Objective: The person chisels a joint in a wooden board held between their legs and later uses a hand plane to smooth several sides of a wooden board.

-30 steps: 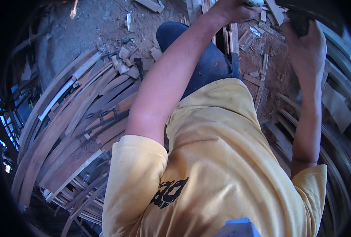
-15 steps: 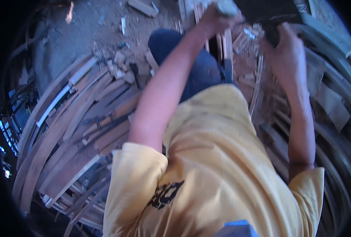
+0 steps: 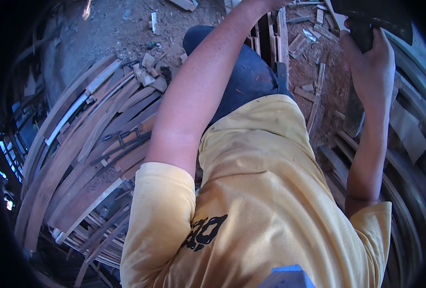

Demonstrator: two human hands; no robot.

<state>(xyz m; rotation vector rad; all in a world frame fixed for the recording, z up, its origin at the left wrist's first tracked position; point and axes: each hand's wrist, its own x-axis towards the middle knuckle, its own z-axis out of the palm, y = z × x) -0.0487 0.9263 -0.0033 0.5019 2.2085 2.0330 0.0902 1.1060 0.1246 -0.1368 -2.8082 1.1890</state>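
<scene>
right hand (image 3: pixel 370 62) clenched round the dark handle of a dark-headed tool (image 3: pixel 373 21), handle's long axis running up to the head at top edge. left hand mostly out of frame (grip: cannot tell). curved wooden slats (image 3: pixel 78 144) lie well left.
</scene>
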